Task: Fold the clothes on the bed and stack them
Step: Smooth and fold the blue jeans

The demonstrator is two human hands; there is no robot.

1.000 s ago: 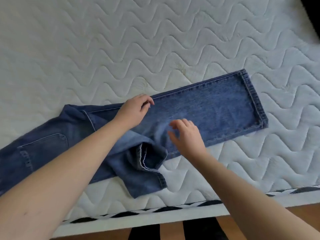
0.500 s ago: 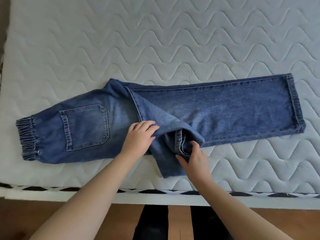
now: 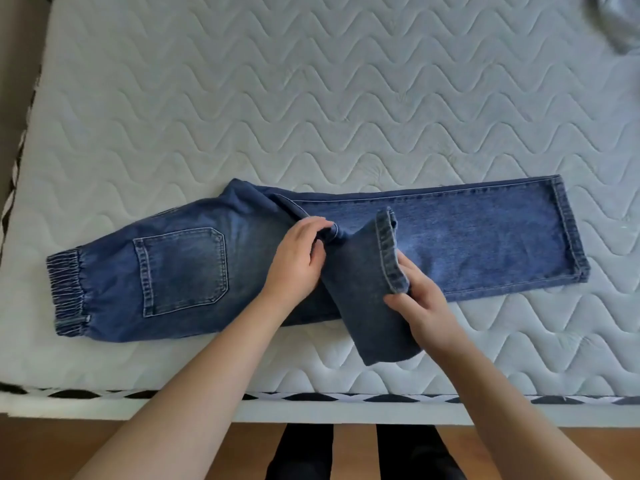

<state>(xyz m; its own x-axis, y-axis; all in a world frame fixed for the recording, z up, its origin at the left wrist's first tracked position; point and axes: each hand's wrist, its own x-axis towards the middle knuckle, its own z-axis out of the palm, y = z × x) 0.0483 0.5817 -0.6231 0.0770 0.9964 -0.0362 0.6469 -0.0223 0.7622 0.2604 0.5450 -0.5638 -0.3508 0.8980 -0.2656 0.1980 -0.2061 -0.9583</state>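
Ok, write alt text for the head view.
Two bare hands fold blue jeans on a quilted white mattress: the left hand pinches the crotch, the right hand grips a doubled-back leg's hem.

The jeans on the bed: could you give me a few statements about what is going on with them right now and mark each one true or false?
1. The jeans lie on a quilted mattress. True.
2. The right hand grips the hem of the folded-over leg. True.
3. The left hand rests on the back pocket. False: it holds the denim near the crotch, to the right of the pocket.
4. The elastic waistband is at the right end. False: it is at the left end.
5. Both legs lie flat and straight. False: one is bent back toward the person.
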